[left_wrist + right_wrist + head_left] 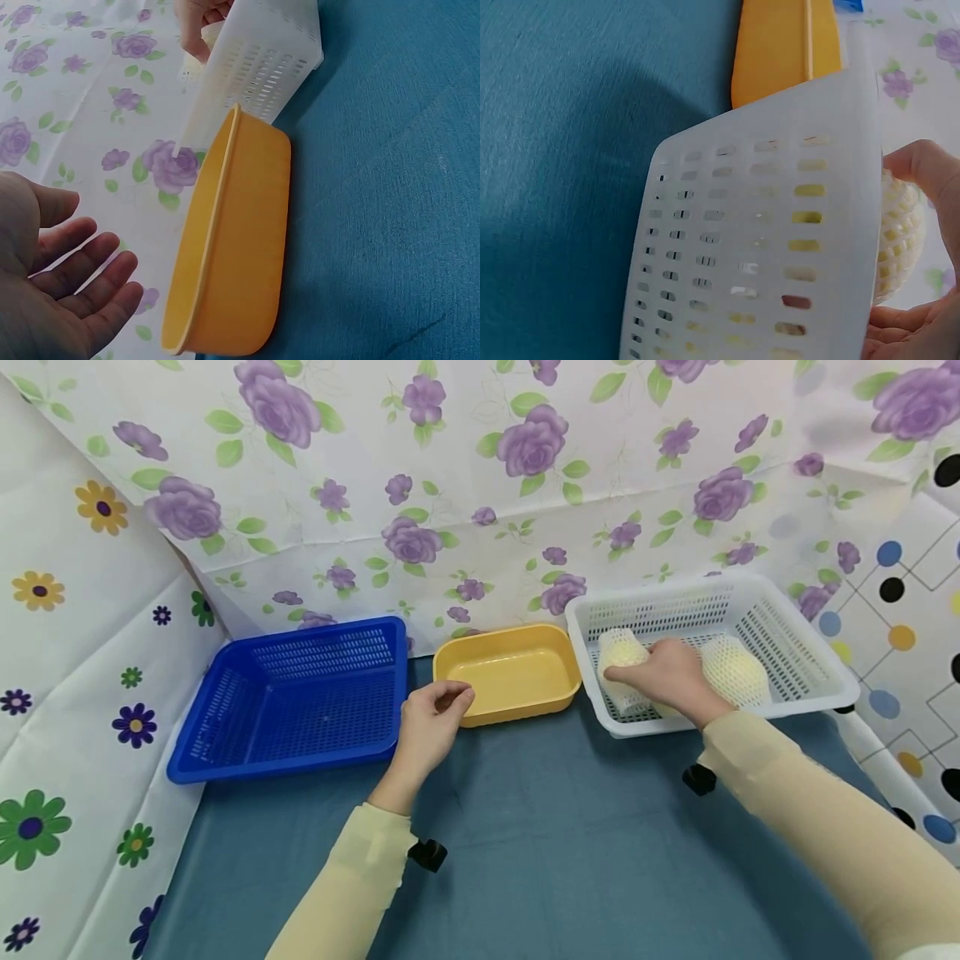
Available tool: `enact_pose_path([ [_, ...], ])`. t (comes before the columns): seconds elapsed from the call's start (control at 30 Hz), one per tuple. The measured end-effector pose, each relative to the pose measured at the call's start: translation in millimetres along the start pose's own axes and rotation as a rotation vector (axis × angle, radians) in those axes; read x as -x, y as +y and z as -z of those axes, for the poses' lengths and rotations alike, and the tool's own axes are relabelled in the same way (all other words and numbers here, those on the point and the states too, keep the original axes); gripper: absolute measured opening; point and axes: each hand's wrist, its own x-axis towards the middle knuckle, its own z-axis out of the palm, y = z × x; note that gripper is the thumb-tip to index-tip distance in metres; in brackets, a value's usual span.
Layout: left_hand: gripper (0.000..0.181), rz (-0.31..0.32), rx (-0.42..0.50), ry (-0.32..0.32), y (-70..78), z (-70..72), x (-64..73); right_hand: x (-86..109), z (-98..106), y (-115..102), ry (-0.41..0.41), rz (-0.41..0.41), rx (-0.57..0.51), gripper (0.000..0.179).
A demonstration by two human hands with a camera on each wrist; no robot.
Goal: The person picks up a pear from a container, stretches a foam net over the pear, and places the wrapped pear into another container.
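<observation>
My right hand (675, 675) reaches over the front of the white basket (780, 643) and grips a round, pale yellow thing in white foam netting (621, 650). In the right wrist view, a thumb and fingers close around this netted thing (900, 240) from two sides, partly hidden by the basket wall. A second netted pale yellow thing (738, 675) lies in the basket, right of that hand. By the left end of the yellow tray (517, 681) hovers my left hand (431, 722). In the left wrist view, its fingers (82, 274) are loosely bent and hold nothing.
A blue perforated basket (330, 718) stands left of the tray, and the white basket stands close on its right. All rest on a dark teal cloth (525, 843). Flowered sheeting (465, 527) hangs behind, with more patterned sheeting at both sides.
</observation>
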Motion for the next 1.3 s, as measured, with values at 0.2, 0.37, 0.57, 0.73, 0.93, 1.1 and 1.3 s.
enact_pose_path([
  [0.2,0.024,0.018,-0.012,-0.023,-0.2,-2.6,-0.3,0.3,-2.8,-6.0,-0.025,0.041,0.085,0.061],
  [0.37,0.023,0.033,-0.018,-0.030,0.5,-2.6,-0.2,-1.1,-4.3,-6.0,-0.031,0.072,0.137,0.058],
  [0.57,0.021,0.026,-0.014,-0.027,-0.3,-3.9,-0.1,-4.1,-6.5,-4.5,-0.063,0.089,0.240,0.058],
  [0.73,0.022,0.024,-0.012,-0.031,-0.4,-4.5,0.1,-4.6,-9.1,-3.1,-0.076,0.105,0.316,0.055],
  [0.93,0.024,0.027,-0.023,-0.033,-0.7,-5.5,0.5,-4.9,-9.6,-1.6,-0.069,0.087,0.361,0.056],
  [1.1,0.023,0.037,-0.021,-0.032,-0.7,-5.9,1.1,-0.9,-7.2,-2.2,-0.086,0.063,0.351,0.058],
  [1.3,0.023,0.034,-0.023,-0.029,-1.6,-5.4,0.6,2.3,-4.3,-5.1,-0.128,0.052,0.325,0.059],
])
